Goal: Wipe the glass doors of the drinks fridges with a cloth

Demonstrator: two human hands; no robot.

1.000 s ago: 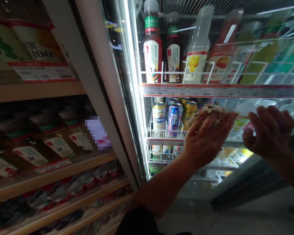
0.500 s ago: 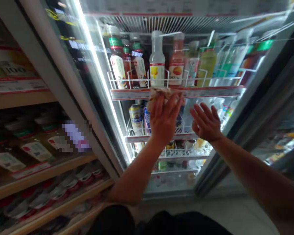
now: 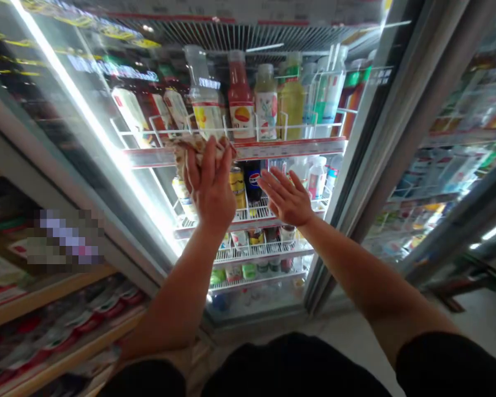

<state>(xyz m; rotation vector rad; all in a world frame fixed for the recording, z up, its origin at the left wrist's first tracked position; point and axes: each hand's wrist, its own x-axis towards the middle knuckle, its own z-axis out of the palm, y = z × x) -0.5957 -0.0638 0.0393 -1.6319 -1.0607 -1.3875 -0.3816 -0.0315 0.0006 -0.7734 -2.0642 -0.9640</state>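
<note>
Since half a second ago the view has swung to the right, so the cooler's glass door (image 3: pixel 89 118) now fills the middle and the wooden shelves (image 3: pixel 45 289) slide off to the left. The left hand (image 3: pixel 210 187) stays at the same height on the glass, its fingers (image 3: pixel 209 157) clenched on a crumpled cloth (image 3: pixel 184 150) pressed against the door over the red price strip (image 3: pixel 297 148), just below a clear bottle with a yellow fruit label (image 3: pixel 204 110). The right hand (image 3: pixel 288 201) remains open, fingers spread, just beside the left and a little lower. Behind the glass between the hands stands a dark can with the Pepsi logo (image 3: pixel 254 184). A red bottle (image 3: pixel 240 105) shows an orange fruit picture; its writing, like the strip's, is too blurred to read.
</note>
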